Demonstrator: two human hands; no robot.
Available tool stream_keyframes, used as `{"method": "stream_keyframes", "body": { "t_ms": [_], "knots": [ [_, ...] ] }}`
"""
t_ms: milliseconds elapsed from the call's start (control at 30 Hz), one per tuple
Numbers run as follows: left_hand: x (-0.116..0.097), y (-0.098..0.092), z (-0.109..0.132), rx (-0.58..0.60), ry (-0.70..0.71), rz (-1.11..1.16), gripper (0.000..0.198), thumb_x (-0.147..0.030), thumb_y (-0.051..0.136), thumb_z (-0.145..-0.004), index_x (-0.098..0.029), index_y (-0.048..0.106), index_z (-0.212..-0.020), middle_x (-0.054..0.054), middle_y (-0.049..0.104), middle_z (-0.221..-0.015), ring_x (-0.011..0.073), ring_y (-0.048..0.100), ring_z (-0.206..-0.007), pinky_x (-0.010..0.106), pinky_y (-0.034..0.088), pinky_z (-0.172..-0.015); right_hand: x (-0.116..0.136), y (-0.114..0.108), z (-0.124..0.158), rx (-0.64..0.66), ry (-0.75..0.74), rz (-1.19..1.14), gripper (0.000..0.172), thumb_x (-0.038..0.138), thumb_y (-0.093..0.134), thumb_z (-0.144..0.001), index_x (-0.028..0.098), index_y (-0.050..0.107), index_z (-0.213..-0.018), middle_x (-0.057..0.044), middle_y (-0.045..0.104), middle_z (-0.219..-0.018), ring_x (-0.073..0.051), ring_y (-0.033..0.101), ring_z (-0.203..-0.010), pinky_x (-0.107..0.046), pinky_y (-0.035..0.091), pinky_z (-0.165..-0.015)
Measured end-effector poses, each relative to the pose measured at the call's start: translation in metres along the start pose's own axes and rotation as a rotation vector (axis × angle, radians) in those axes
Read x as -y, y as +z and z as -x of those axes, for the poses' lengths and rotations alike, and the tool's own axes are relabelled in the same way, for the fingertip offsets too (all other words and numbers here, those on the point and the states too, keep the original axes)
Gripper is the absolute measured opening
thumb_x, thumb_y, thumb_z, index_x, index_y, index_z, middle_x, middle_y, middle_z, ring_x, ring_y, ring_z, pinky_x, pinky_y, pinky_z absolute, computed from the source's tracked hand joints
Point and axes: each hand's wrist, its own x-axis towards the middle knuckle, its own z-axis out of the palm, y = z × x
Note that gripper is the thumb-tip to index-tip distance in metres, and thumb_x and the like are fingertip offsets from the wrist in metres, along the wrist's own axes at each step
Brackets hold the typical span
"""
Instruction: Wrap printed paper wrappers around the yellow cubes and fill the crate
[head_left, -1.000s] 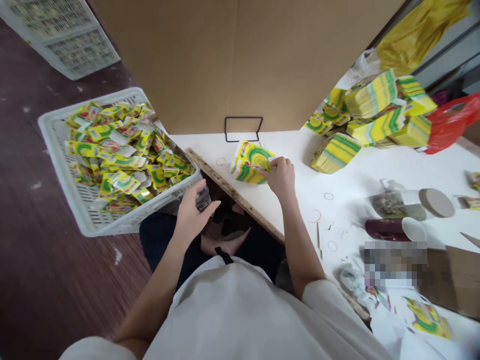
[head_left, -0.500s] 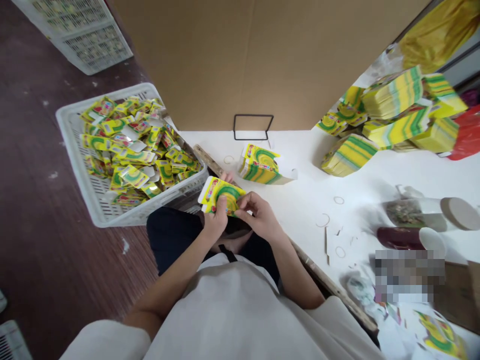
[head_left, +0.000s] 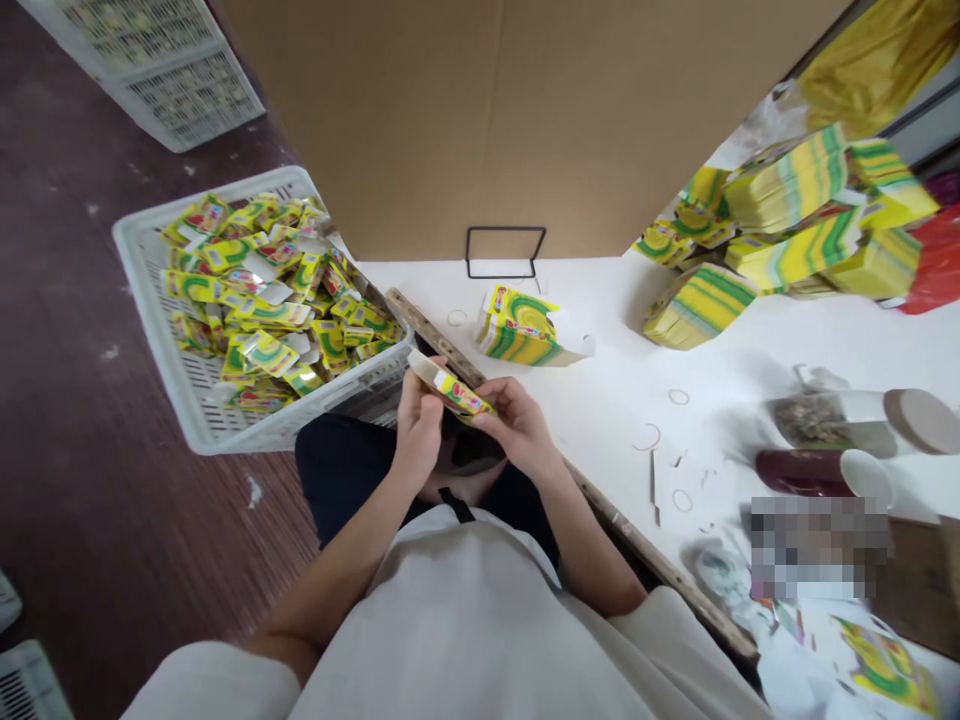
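Both my hands grip one small yellow-green printed carton (head_left: 452,387) just in front of my lap, at the table's wooden edge. My left hand (head_left: 417,425) pinches its left end and my right hand (head_left: 516,425) closes on its right end. The carton is turned nearly edge-on and looks partly folded. A short stack of flat cartons (head_left: 521,328) of the same print lies on the white table (head_left: 720,330) just beyond my hands.
A white plastic crate (head_left: 161,340) full of folded cartons stands on the floor to my left. Bundles of flat cartons (head_left: 780,220) pile up at the back right. Two lying cups (head_left: 825,470), paper scraps and a cardboard wall (head_left: 525,110) surround the table.
My right hand took a flat carton off the stack and brought it toward my lap. My left hand joined it, and the carton has turned from face-up to nearly edge-on.
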Motion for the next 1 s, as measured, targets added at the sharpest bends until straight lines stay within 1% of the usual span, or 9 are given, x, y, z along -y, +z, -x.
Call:
{"method": "stream_keyframes", "body": {
  "t_ms": [100,167,300,367,467,567,633,800,1000],
  "knots": [
    [-0.003,-0.01,0.001,-0.09,-0.117,0.202,0.04,-0.058,0.063,-0.09,-0.02,0.069,-0.101,0.005,0.072,-0.089,0.0231,0.071,-0.085,0.038,0.061,-0.083,0.007,-0.012,0.0,-0.042,-0.032,0.081,0.025,0.048,0.069,-0.087,0.023,0.065,-0.089,-0.001,0.069,-0.081,-0.017,0.063,-0.071,-0.031,0.052,-0.066],
    [-0.007,-0.023,-0.006,-0.044,-0.13,0.205,0.041,-0.058,0.066,-0.088,-0.02,0.071,-0.104,0.007,0.075,-0.093,0.0258,0.073,-0.092,0.042,0.06,-0.09,0.014,-0.021,0.0,-0.081,-0.098,0.219,0.017,0.04,0.065,-0.09,0.024,0.071,-0.09,-0.002,0.072,-0.083,-0.019,0.064,-0.073,-0.033,0.054,-0.069],
    [-0.02,-0.055,-0.022,0.235,0.041,0.107,0.084,-0.076,0.064,-0.079,-0.026,0.051,-0.145,0.013,0.061,-0.141,0.0329,0.059,-0.131,0.053,0.043,-0.116,0.027,-0.035,0.001,-0.07,-0.353,0.607,0.023,0.025,0.057,-0.097,0.031,0.08,-0.1,-0.005,0.075,-0.092,-0.023,0.064,-0.09,-0.042,0.053,-0.086],
    [-0.029,-0.061,-0.024,0.421,0.069,-0.094,0.108,-0.075,0.077,-0.067,-0.026,0.036,-0.154,0.015,0.054,-0.149,0.0363,0.052,-0.137,0.057,0.039,-0.118,0.03,-0.035,0.002,0.021,-0.47,0.722,0.03,0.022,0.055,-0.098,0.036,0.08,-0.099,-0.003,0.075,-0.093,-0.023,0.062,-0.093,-0.047,0.051,-0.095],
    [-0.039,-0.05,-0.017,0.594,0.017,-0.373,0.092,-0.054,0.085,-0.068,-0.021,0.045,-0.144,0.015,0.066,-0.131,0.0364,0.064,-0.12,0.056,0.051,-0.104,0.029,-0.026,0.006,0.04,-0.564,0.744,0.03,0.021,0.056,-0.097,0.041,0.076,-0.108,-0.001,0.074,-0.105,-0.024,0.061,-0.106,-0.054,0.039,-0.114],
    [-0.042,-0.03,-0.005,0.522,0.008,-0.47,0.062,-0.043,0.077,-0.077,-0.02,0.052,-0.13,0.011,0.07,-0.117,0.0327,0.069,-0.106,0.049,0.056,-0.093,0.024,-0.017,0.009,-0.257,-0.489,0.601,0.046,0.033,0.068,-0.091,0.035,0.06,-0.137,-0.008,0.062,-0.136,-0.029,0.052,-0.131,-0.057,0.031,-0.122],
    [-0.039,-0.021,0.002,0.463,0.059,-0.508,0.065,-0.039,0.077,-0.077,-0.021,0.048,-0.132,0.011,0.068,-0.122,0.0326,0.068,-0.109,0.047,0.056,-0.093,0.019,-0.013,0.009,-0.357,-0.335,0.376,0.067,0.043,0.072,-0.088,0.029,0.046,-0.148,-0.012,0.053,-0.147,-0.03,0.048,-0.138,-0.054,0.038,-0.119],
    [-0.031,-0.014,0.011,0.488,0.299,-0.495,0.076,-0.024,0.075,-0.077,-0.025,0.037,-0.143,0.011,0.058,-0.138,0.0299,0.061,-0.126,0.04,0.054,-0.099,0.007,-0.006,0.005,-0.022,0.077,-0.167,0.07,0.054,0.075,-0.082,0.026,0.052,-0.143,-0.01,0.064,-0.138,-0.029,0.062,-0.126,-0.047,0.052,-0.109],
    [-0.023,-0.016,0.01,0.428,0.278,-0.525,0.058,-0.022,0.073,-0.074,-0.027,0.046,-0.125,0.005,0.061,-0.116,0.0248,0.069,-0.102,0.034,0.058,-0.081,0.007,-0.005,0.005,-0.008,-0.071,-0.024,0.068,0.06,0.062,-0.091,0.026,0.05,-0.149,-0.011,0.064,-0.14,-0.029,0.062,-0.129,-0.048,0.05,-0.112]
  ]
}}
